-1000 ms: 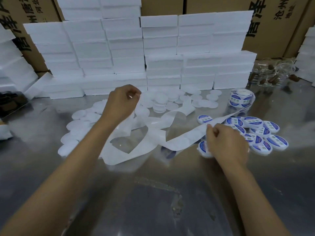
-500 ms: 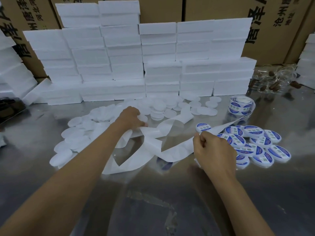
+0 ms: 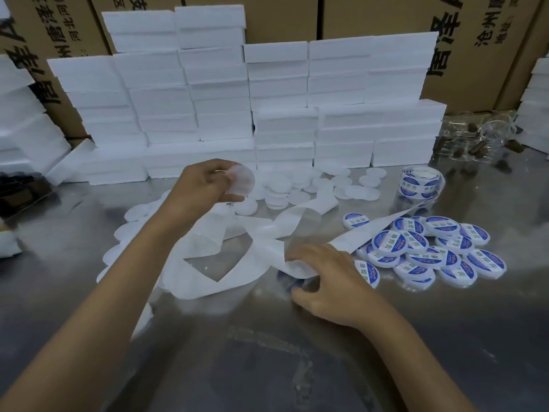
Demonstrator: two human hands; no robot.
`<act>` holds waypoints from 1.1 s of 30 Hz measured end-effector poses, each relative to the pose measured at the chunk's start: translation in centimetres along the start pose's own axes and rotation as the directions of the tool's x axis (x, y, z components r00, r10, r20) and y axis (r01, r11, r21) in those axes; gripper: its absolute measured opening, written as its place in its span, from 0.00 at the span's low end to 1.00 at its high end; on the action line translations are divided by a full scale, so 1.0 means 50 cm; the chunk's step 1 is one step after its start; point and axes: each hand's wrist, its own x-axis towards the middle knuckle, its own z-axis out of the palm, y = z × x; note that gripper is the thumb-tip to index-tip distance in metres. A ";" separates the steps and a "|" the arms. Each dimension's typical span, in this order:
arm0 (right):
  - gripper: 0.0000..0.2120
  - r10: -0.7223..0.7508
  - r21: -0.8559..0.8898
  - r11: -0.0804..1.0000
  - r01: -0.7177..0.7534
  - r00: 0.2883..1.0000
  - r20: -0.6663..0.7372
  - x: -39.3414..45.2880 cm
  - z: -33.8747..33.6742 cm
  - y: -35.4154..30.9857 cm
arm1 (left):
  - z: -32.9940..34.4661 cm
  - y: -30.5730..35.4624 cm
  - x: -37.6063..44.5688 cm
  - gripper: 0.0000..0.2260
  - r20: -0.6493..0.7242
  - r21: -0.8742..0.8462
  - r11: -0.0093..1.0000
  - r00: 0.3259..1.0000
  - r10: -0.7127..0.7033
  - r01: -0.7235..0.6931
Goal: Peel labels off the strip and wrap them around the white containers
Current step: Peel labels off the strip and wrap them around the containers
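Observation:
My left hand [image 3: 205, 188] holds one round white container [image 3: 242, 179] up above the table, pinched at its edge. My right hand [image 3: 329, 281] rests low on the white label strip [image 3: 267, 233], fingers bent over its end; a blue label shows faintly beneath them, and whether they pinch it I cannot tell. The strip loops across the table and runs right to a label roll [image 3: 419, 181]. Several unlabelled white containers [image 3: 279, 191] lie at the middle back. Labelled blue-and-white containers [image 3: 421, 251] are piled right of my right hand.
The table [image 3: 267, 352] is shiny metal. White foam boxes [image 3: 267, 108] are stacked along the back, with brown cartons [image 3: 386, 16] behind. A clear plastic bag with brown pieces [image 3: 478, 138] lies at the back right. More foam boxes [image 3: 20, 120] stand at the left.
My left hand went down to the white containers and has come up holding one. My right hand moved left and down onto the strip's end.

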 end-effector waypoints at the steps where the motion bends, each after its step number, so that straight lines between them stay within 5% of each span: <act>1: 0.12 -0.005 -0.051 0.999 0.005 1.000 -0.014 0.002 0.010 0.001 | -0.003 0.009 -0.022 0.13 0.023 -0.074 0.997 1.000 0.004 -0.002; 4: 0.07 0.073 -0.038 0.996 -0.080 0.985 -0.157 0.010 0.025 0.006 | 0.006 0.016 -0.078 0.15 0.069 -0.155 0.987 0.997 0.041 -0.030; 8: 0.07 0.283 0.427 0.878 -0.218 0.955 -0.093 0.016 0.015 -0.005 | 0.057 -0.004 -0.118 0.17 0.064 -0.151 0.988 0.997 0.040 -0.030; 13: 0.10 0.269 0.571 0.795 -0.203 0.963 -0.032 0.007 0.007 -0.024 | 0.117 -0.040 -0.134 0.24 0.198 0.111 0.986 0.975 0.098 -0.122; 18: 0.09 0.237 0.669 0.732 -0.127 0.969 -0.075 0.007 0.000 -0.028 | 0.125 -0.067 -0.143 0.14 0.250 0.170 0.963 0.955 0.161 -0.207; 25: 0.05 0.219 0.434 0.897 -0.090 0.941 -0.258 0.006 0.012 -0.039 | 0.135 -0.069 -0.146 0.13 0.216 0.162 0.956 0.954 0.207 -0.244; 28: 0.14 0.210 0.316 0.944 -0.096 0.914 -0.348 0.004 0.023 -0.045 | 0.134 -0.070 -0.145 0.11 0.212 0.162 0.958 0.957 0.199 -0.236; 33: 0.14 0.007 0.160 0.985 0.070 0.900 -0.436 0.002 0.016 -0.044 | 0.133 -0.073 -0.146 0.09 0.219 0.170 0.956 0.955 0.199 -0.238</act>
